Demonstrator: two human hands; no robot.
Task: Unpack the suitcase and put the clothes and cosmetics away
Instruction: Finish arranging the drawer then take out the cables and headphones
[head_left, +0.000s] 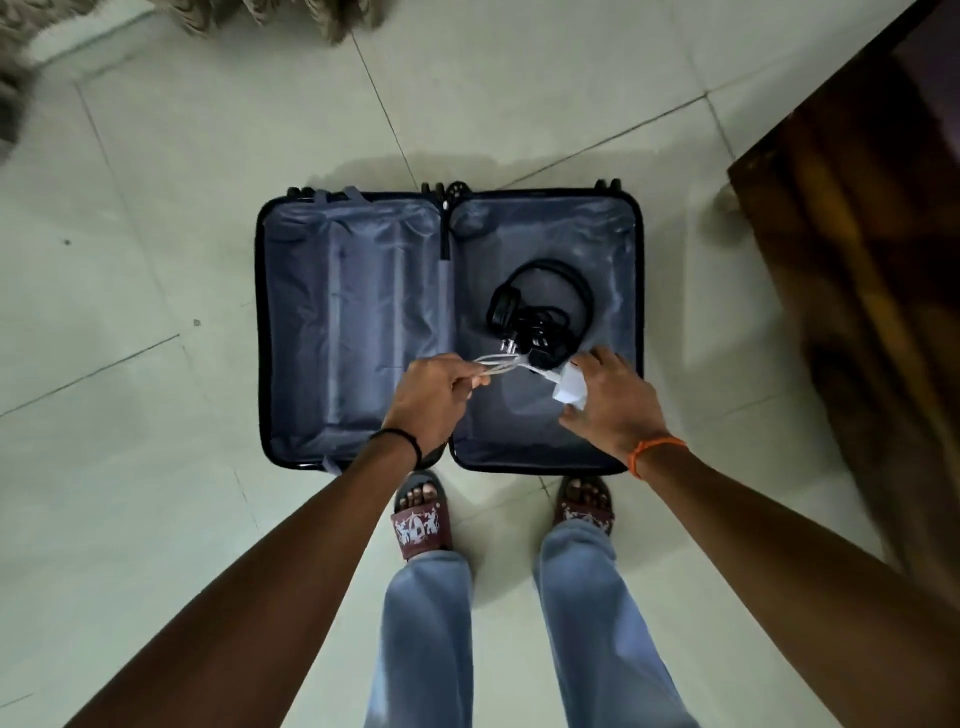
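Left hand (434, 395) pinching cable (498, 364), suitcase (353, 332) open

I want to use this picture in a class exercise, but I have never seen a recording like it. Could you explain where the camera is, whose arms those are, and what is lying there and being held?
There is no machine here: a person wears a wide-angle camera on the head, looking down, so the arms, legs and sandalled feet are their own.

On the tiled floor lies an open suitcase, both halves lined in blue-grey. The left half looks empty. In the right half lie black headphones beside a tangle of black cable and a plug.

The left hand pinches a white cable. The right hand grips the white charger at the cable's other end. A dark wooden piece of furniture stands on the right.
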